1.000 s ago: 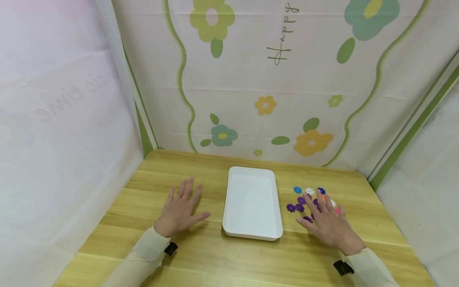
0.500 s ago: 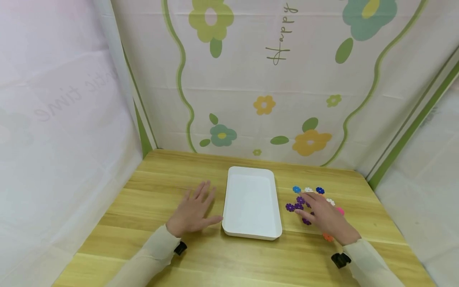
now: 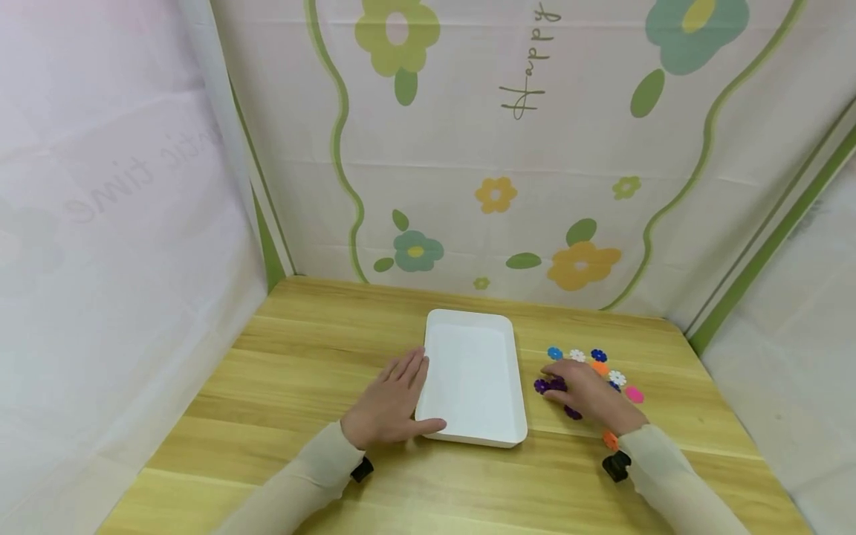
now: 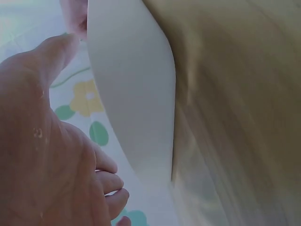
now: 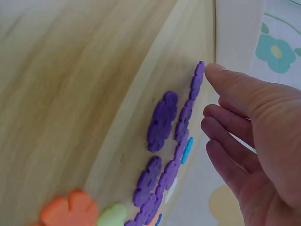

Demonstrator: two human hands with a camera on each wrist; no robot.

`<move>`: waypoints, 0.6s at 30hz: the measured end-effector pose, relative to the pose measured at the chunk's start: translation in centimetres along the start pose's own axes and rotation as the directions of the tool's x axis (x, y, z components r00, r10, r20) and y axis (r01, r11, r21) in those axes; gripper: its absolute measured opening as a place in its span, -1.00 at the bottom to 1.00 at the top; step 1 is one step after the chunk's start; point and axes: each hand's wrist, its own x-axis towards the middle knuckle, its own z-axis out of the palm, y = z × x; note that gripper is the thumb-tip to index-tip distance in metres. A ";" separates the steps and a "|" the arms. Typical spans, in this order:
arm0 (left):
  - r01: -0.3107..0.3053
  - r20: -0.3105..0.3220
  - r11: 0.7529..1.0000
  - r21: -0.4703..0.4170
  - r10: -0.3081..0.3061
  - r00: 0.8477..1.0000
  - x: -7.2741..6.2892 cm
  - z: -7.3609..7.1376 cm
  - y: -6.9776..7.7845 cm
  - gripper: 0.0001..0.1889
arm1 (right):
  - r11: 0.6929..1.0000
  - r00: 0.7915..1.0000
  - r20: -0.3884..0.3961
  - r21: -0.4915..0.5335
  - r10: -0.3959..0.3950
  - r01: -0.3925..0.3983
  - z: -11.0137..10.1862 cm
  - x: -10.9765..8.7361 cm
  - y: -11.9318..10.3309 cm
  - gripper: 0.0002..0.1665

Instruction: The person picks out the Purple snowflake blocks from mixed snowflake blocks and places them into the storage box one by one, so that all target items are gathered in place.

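While the left hand [image 3: 391,407], fingers straight, lies at the left rim of the tray [image 3: 471,379], I judge the right hand [image 3: 597,394], fingers loosely bent and empty, poised to pick up purple flowers [image 5: 162,121] right of it; next, I should need a pinch.

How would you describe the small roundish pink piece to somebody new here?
On the yellowish wooden table, find the white rectangular tray. To its right lie small flower-shaped pieces of several colours. The small roundish pink piece is the rightmost, and the only pink one visible.
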 end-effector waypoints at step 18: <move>-0.008 0.031 1.000 0.012 0.008 1.000 0.1 0.7 0.6 0.18 | 0.995 0.997 0.073 0.096 0.014 -0.021 0.0 1.5 0.5 -0.71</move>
